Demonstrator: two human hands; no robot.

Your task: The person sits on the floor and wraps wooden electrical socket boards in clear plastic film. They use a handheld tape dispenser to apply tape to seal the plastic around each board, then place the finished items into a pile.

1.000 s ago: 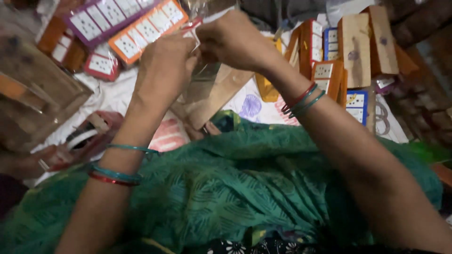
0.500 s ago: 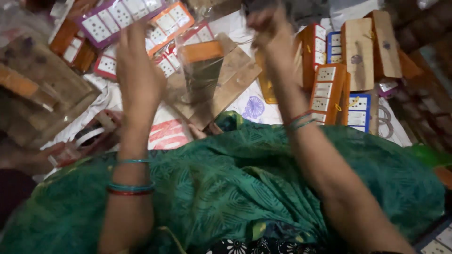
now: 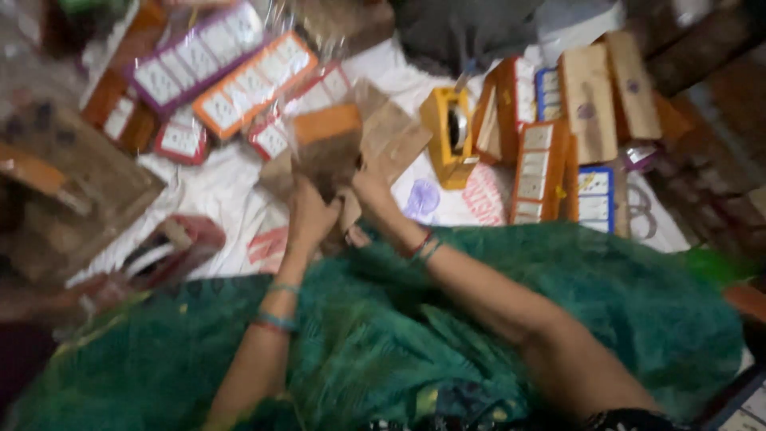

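My left hand and my right hand meet low in the middle, both gripping the bottom of a brown card pack with an orange top, wrapped in clear film. The pack stands upright between the hands. Bangles ring both wrists. Green patterned cloth covers my lap below the arms. The picture is blurred by motion.
Flat orange and purple cards with rows of small white squares lie at the back left. A yellow tape holder stands right of centre. Upright orange, brown and blue packs fill the right. Brown cardboard lies left on white cloth.
Both hands came down from the raised position at the back to just above my lap, and closed together on the brown pack. The camera view shifted as well.
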